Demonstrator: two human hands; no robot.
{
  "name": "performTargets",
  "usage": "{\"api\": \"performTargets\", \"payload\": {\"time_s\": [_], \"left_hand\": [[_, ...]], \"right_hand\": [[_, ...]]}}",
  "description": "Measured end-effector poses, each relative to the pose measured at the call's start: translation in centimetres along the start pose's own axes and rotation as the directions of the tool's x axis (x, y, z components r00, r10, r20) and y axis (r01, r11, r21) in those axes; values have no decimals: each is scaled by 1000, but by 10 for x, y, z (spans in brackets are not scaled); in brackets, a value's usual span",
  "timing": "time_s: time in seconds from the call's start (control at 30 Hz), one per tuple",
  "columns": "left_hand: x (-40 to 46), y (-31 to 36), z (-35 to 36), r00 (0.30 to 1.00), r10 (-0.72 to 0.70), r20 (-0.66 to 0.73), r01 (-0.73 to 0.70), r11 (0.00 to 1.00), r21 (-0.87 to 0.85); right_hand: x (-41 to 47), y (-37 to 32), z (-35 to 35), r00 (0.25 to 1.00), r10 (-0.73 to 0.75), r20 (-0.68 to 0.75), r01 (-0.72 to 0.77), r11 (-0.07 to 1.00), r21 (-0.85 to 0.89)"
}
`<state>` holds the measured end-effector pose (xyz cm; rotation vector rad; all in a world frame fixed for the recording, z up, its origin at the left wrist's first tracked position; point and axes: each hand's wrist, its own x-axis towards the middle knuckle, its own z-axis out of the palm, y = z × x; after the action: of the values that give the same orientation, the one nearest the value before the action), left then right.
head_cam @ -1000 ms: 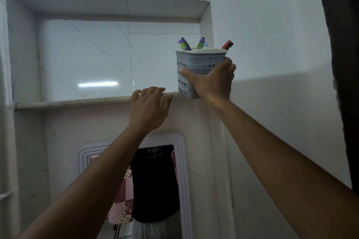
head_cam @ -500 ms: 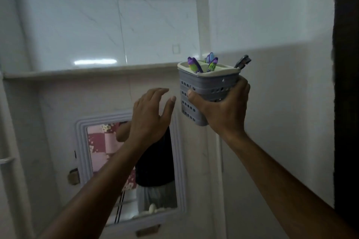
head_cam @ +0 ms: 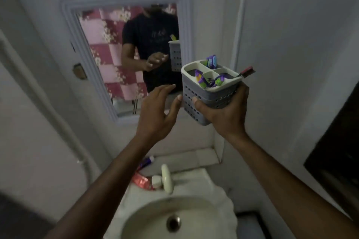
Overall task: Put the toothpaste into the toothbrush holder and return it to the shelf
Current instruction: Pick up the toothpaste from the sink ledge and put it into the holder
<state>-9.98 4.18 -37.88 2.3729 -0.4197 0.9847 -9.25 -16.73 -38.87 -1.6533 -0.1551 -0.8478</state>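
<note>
My right hand (head_cam: 223, 110) grips a grey perforated toothbrush holder (head_cam: 206, 91) with a cream divided top, held tilted in front of the mirror. Several purple and green toothbrushes (head_cam: 206, 80) stick out of its compartments, and a dark red-handled one (head_cam: 247, 71) juts to the right. My left hand (head_cam: 157, 112) hovers just left of the holder, fingers spread, holding nothing. A red toothpaste tube (head_cam: 142, 181) with a white cap lies on the sink rim by the tap. A purple tube (head_cam: 145, 162) lies behind it, partly hidden by my left forearm.
A white basin (head_cam: 147, 217) with a drain sits below, with a cream tap (head_cam: 167, 178) at its back. A framed mirror (head_cam: 108, 48) hangs on the wall ahead. A small ledge (head_cam: 194, 156) runs behind the basin. A dark door edge (head_cam: 338, 151) stands at right.
My right hand has brought the holder down from the high shelf to mirror level. My left hand dropped from the shelf edge alongside it. The view tilted down to the sink.
</note>
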Motion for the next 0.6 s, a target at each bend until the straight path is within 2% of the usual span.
{"api": "performTargets", "payload": {"time_s": [0.17, 0.27, 0.37, 0.6], "left_hand": [[-99, -32, 31, 973, -189, 136, 187, 982, 26], [-153, -56, 47, 933, -284, 222, 282, 958, 44], [-192, -74, 58, 887, -366, 282, 374, 927, 26], [-254, -121, 89, 764, -571, 300, 603, 798, -16]], "right_hand": [[-79, 62, 3, 969, 201, 145, -180, 973, -145], [-124, 92, 5, 919, 337, 205, -291, 930, -224], [-159, 118, 7, 858, 465, 218, -393, 868, -305], [-214, 173, 18, 780, 598, 183, -483, 762, -431]]}}
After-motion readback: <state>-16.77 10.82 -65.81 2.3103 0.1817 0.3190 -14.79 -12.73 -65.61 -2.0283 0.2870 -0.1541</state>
